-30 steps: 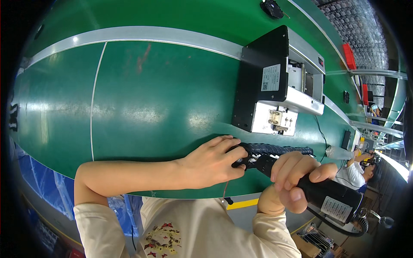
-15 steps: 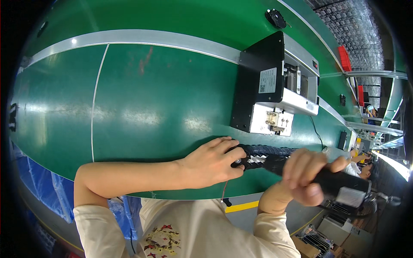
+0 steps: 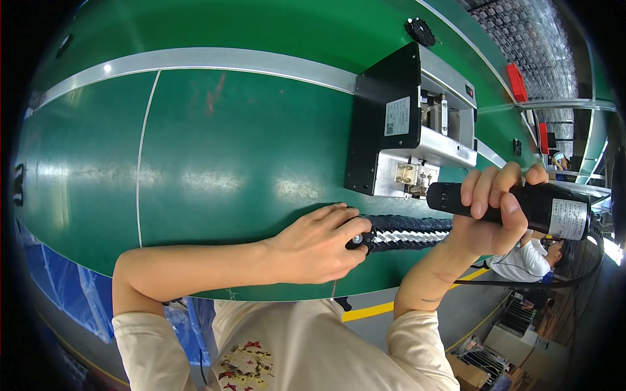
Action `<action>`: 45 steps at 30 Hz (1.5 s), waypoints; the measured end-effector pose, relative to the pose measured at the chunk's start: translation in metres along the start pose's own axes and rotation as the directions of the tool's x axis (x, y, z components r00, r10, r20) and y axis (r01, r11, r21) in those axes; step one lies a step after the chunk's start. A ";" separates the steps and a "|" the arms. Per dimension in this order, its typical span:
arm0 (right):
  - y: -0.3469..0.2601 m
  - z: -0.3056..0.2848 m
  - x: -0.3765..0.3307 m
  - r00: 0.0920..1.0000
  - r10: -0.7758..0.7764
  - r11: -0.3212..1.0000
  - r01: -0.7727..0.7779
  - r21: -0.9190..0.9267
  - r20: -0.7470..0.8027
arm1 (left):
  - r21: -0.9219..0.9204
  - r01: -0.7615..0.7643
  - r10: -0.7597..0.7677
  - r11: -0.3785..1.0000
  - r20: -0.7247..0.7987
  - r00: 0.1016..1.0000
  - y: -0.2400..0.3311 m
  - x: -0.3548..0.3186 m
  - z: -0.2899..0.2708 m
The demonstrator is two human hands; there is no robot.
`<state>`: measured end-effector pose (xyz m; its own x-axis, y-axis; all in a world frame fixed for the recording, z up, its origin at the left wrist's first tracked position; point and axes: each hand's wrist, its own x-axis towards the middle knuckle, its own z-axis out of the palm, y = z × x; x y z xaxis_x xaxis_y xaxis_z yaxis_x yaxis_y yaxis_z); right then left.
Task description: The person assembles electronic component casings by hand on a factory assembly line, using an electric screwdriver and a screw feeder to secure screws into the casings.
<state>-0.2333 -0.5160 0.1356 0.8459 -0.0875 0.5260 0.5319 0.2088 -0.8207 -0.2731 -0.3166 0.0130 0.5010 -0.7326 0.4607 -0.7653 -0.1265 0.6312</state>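
Note:
My left hand (image 3: 319, 244) is closed around the near end of a long black ribbed assembly (image 3: 411, 224), which lies on the green bench. A white zigzag strip (image 3: 407, 236) runs along it, and a screw head (image 3: 357, 239) shows at the end by my fingers. My right hand (image 3: 492, 218) grips a black electric screwdriver (image 3: 448, 197) with a pale label and a cable at its back end. The screwdriver is raised above the assembly and level, its front pointing left. My right wrist hides the assembly's far end.
A black and silver bench machine (image 3: 381, 111) stands just beyond the assembly, its metal fixture (image 3: 411, 174) facing me. A round black part (image 3: 419, 31) lies on the farther surface. Red bins (image 3: 516, 83) are at the far right. Another person (image 3: 521, 260) sits at the right.
My right hand has lifted the screwdriver up and away from the assembly, and turned it level. More of the white strip shows. My left hand keeps its hold.

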 end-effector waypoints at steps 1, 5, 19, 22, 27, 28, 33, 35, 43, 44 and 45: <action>0.000 0.000 -0.002 1.000 0.002 1.000 -0.002 0.006 0.027 | 0.005 0.007 -0.007 1.000 -0.026 1.000 0.000 -0.001 0.001; -0.009 -0.002 -0.023 0.999 -0.025 0.999 0.023 0.041 0.044 | -0.002 -0.007 0.007 1.000 -0.046 0.999 -0.002 0.001 0.001; -0.008 0.012 -0.081 0.998 0.035 0.996 -0.040 0.081 0.059 | -0.065 0.096 -0.096 0.993 0.001 0.995 0.000 0.003 -0.005; -0.008 0.014 -0.084 0.995 0.047 0.998 -0.050 0.033 0.087 | -0.071 0.101 -0.102 0.992 -0.001 0.995 0.000 0.003 -0.005; -0.011 0.022 -0.085 0.950 -0.031 0.993 0.065 -0.099 0.312 | -0.077 0.110 -0.110 0.991 0.001 0.994 -0.001 0.003 -0.005; -0.012 0.024 -0.085 0.944 -0.027 0.986 0.079 -0.145 0.328 | -0.077 0.108 -0.109 0.991 -0.002 0.994 -0.001 0.003 -0.005; -0.006 0.024 -0.085 0.937 -0.040 0.988 0.089 -0.125 0.348 | -0.082 0.120 -0.121 0.989 -0.003 0.993 -0.004 0.004 -0.004; -0.005 0.023 -0.085 0.935 -0.039 0.990 0.085 -0.115 0.352 | -0.076 0.115 -0.117 0.990 -0.023 0.993 -0.004 0.005 -0.003; -0.010 0.015 -0.087 0.925 0.065 0.995 -0.033 -0.090 0.375 | -0.066 0.122 -0.123 0.990 -0.003 0.992 0.001 0.004 0.000; -0.010 0.012 -0.083 0.925 0.056 0.996 -0.024 -0.089 0.375 | -0.059 0.126 -0.126 0.990 0.000 0.992 0.001 0.004 0.000; -0.010 0.008 -0.077 0.908 0.055 0.997 -0.024 -0.080 0.414 | -0.054 0.121 -0.121 0.991 0.000 0.993 0.001 0.004 0.000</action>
<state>-0.3038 -0.5039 0.1054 0.7822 0.3356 0.5250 0.5126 0.1324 -0.8484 -0.2719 -0.3198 0.0149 0.5904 -0.7115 0.3810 -0.6761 -0.1781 0.7150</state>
